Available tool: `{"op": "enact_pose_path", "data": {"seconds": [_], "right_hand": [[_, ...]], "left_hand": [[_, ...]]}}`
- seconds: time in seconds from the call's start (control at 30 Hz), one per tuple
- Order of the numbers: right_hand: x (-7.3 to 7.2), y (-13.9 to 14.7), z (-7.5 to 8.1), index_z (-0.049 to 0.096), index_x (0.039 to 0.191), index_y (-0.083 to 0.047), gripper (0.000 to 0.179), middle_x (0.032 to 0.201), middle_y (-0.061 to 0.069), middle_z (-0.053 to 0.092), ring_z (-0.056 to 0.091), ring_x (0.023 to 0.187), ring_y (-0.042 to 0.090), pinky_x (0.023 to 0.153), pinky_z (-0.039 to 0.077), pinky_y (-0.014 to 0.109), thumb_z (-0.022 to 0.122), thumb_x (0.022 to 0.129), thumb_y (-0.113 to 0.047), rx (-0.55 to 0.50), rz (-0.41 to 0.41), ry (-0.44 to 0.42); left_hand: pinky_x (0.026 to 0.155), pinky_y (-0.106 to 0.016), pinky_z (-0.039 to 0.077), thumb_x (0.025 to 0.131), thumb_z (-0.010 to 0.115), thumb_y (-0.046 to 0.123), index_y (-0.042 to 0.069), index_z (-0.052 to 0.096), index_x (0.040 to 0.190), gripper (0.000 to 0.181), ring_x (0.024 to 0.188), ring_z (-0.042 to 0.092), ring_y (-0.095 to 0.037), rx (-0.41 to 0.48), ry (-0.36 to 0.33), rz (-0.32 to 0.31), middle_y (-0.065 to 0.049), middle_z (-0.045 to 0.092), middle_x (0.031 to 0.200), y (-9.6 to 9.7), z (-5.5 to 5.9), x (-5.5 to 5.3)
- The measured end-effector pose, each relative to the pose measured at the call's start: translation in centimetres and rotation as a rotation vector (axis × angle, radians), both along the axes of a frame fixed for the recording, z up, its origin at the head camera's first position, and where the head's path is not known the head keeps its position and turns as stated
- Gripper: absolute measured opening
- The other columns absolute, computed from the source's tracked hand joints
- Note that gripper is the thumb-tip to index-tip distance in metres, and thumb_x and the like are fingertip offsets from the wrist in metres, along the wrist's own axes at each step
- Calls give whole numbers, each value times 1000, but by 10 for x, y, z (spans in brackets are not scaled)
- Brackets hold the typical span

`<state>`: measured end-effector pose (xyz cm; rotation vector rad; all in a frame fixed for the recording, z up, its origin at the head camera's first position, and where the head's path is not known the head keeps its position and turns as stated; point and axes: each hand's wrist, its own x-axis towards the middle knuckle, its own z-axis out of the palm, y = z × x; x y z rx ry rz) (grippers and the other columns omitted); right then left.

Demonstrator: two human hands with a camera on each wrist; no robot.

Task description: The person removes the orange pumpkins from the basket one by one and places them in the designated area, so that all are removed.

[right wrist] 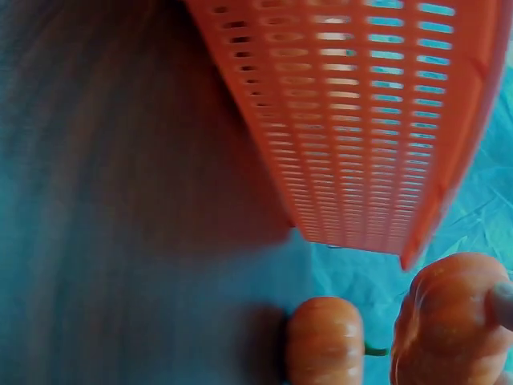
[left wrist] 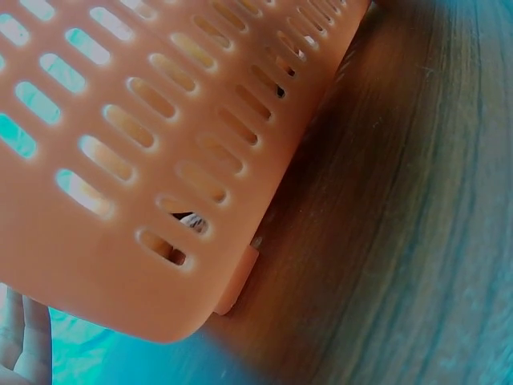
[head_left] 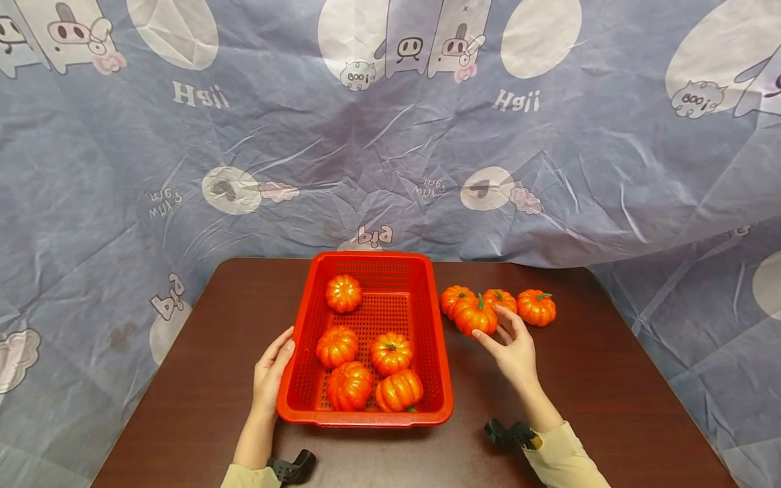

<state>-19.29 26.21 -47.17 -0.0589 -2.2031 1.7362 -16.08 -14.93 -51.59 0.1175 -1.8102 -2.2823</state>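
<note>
A red plastic basket (head_left: 441,379) stands on the table, with several small orange pumpkins (head_left: 343,293) inside. My left hand (head_left: 268,373) holds its left rim, thumb over the top; in the left wrist view the slotted wall (left wrist: 120,265) fills much of the picture. To the right of the basket, my right hand (head_left: 517,352) grips a pumpkin (head_left: 474,317) with a green stem between thumb and fingers. That same pumpkin (right wrist: 453,321) shows at the right wrist view's lower right. Behind it are two pumpkins (head_left: 451,298), partly hidden, and another pumpkin (head_left: 537,308) sits farther right.
The dark brown wooden table (head_left: 586,386) extends to both sides of the basket. A grey-blue cloth (head_left: 390,149) printed with cartoon figures hangs behind and beside it. A black strap device (head_left: 295,466) is on the left wrist, and a similar one (head_left: 509,435) on the right.
</note>
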Motion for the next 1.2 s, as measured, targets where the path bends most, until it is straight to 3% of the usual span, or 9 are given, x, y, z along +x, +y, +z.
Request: {"op": "enact_pose_path", "data": {"seconds": [0.17, 0.43, 0.7, 0.97, 1.2], "right_hand": [[2, -1, -11, 41, 136, 3, 74, 134, 19, 45, 43, 125, 28, 103, 34, 36, 80, 73, -1, -9, 33, 2], [0, 2, -32, 40, 137, 5, 77, 134, 21, 47, 44, 123, 28, 101, 35, 29, 80, 71, 1, 11, 39, -39], [-2, 4, -50, 37, 139, 5, 80, 135, 22, 45, 42, 125, 30, 102, 34, 30, 79, 70, 4, -6, 48, -63], [3, -2, -43, 34, 139, 9, 81, 136, 29, 41, 39, 126, 35, 104, 29, 43, 77, 70, 11, -70, 68, -53], [7, -6, -35, 34, 137, 12, 80, 136, 31, 40, 38, 126, 38, 104, 29, 44, 77, 70, 11, -49, 74, -53]], "left_hand": [[81, -24, 51, 97, 52, 18, 3, 50, 135, 40, 96, 60, -10, 4, 0, -5, 6, 59, 119, -1, -2, 0], [80, -24, 51, 97, 53, 18, 2, 49, 135, 41, 95, 61, -10, 15, 1, -3, 6, 61, 117, 0, -2, 0], [80, -24, 51, 97, 53, 18, 3, 50, 135, 40, 95, 61, -10, 17, -18, 3, 7, 61, 116, -1, -2, 0], [80, -24, 51, 97, 54, 19, 4, 51, 134, 40, 94, 61, -10, 25, -9, -2, 6, 63, 115, -1, -2, -1], [82, -24, 50, 97, 54, 18, 4, 51, 134, 40, 97, 60, -11, 29, 1, -1, 5, 61, 117, -1, -2, -2]]}}
